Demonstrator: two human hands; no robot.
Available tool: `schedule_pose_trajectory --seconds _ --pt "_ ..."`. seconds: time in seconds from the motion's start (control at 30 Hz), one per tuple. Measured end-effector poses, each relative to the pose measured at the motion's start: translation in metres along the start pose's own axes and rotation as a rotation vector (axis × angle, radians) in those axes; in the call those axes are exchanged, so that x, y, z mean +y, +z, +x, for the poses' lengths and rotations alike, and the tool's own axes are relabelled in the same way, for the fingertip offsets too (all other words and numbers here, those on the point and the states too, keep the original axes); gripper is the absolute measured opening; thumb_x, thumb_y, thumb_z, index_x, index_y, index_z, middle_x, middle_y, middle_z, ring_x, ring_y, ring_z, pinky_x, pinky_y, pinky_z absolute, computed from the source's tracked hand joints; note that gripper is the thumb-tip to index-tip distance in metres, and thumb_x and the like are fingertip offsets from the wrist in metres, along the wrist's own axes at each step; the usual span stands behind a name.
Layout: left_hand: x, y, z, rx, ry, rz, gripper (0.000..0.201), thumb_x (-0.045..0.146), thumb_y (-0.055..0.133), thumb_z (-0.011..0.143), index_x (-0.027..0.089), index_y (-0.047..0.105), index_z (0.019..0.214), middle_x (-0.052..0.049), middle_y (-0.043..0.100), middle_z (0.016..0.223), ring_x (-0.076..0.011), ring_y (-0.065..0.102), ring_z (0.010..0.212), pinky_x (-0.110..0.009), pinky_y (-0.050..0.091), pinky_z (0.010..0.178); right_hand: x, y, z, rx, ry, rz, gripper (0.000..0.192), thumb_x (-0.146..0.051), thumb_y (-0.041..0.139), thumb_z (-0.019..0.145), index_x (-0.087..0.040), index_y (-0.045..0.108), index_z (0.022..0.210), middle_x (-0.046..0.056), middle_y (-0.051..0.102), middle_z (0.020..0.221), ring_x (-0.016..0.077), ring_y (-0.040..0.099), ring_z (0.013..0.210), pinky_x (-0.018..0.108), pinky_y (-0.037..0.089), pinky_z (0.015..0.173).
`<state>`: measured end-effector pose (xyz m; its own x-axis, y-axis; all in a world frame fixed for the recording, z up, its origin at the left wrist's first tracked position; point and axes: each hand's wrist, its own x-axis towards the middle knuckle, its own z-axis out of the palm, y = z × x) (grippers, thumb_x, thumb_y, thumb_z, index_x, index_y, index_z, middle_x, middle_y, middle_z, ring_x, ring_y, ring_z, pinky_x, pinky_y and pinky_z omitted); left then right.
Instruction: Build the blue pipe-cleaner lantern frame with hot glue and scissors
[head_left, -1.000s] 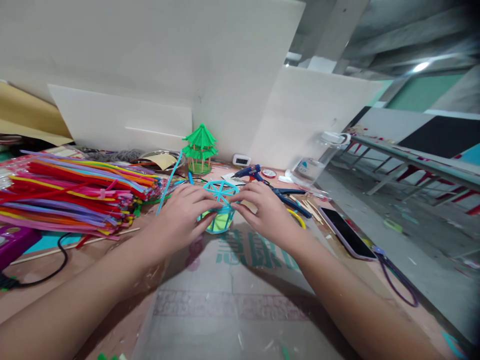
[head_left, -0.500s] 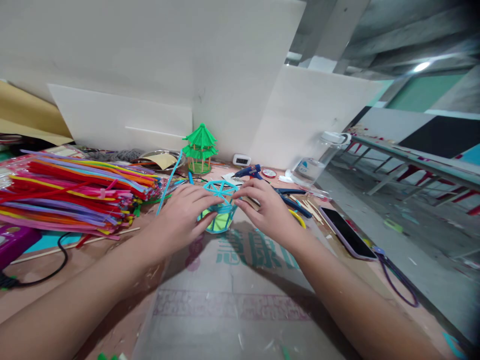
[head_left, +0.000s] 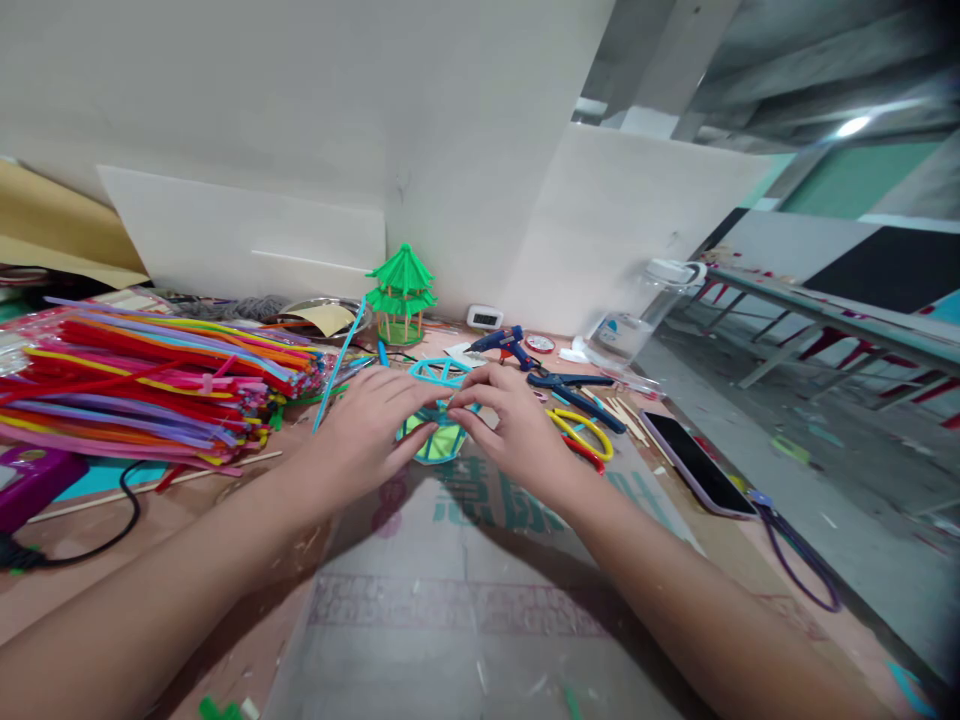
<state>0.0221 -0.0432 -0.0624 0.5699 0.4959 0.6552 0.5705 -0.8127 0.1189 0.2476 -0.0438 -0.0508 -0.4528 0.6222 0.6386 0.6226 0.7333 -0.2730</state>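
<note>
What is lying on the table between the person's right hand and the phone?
In the head view, between the right hand and the phone lie yellow and red pipe-cleaner loops, blue pliers and a few thin wooden sticks.

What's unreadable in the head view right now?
- Light blue pipe-cleaner frame: its front is covered by the left hand and right hand.
- Small white digital display: digits too small.
- Purple box: cut by the left edge.
</note>
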Motion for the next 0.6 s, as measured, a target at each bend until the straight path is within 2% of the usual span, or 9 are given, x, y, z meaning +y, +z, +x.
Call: schedule_pose_trajectory --seconds 0.33,0.5,0.6 --pt "0.001 -0.001 0.000 -0.026 -0.016 0.008 0.026 0.027 0.058 0.102 0.022 0.064 0.126 -0.008 0.073 0.119 -0.0266 0.065 0.113 -0.043 0.043 0.101 -0.002 0.002 -0.001 -0.009 0.014 -0.022 0.011 -0.025 0.067 0.098 -0.019 0.077 0.097 0.011 0.070 0.106 0.0268 0.064 0.104 0.045 0.050 0.094" --pt "0.001 -0.003 0.001 -0.008 -0.004 0.016 0.020 0.026 0.060 0.101 0.021 0.066 0.119 -0.008 0.074 0.115 -0.0269 0.065 0.110 -0.043 0.043 0.099 -0.001 -0.009 0.002 0.013 0.018 -0.003 0.018 -0.024 0.059 0.103 -0.023 0.077 0.103 0.009 0.070 0.106 0.0252 0.064 0.104 0.044 0.050 0.096" --pt "0.001 -0.003 0.001 -0.020 -0.015 0.020 0.019 0.027 0.059 0.101 0.021 0.066 0.117 -0.008 0.074 0.114 -0.0273 0.064 0.109 -0.043 0.043 0.097 0.001 -0.016 0.005 0.040 0.039 -0.013 0.017 -0.025 0.061 0.101 -0.022 0.078 0.101 0.010 0.069 0.105 0.0268 0.064 0.107 0.046 0.051 0.097"
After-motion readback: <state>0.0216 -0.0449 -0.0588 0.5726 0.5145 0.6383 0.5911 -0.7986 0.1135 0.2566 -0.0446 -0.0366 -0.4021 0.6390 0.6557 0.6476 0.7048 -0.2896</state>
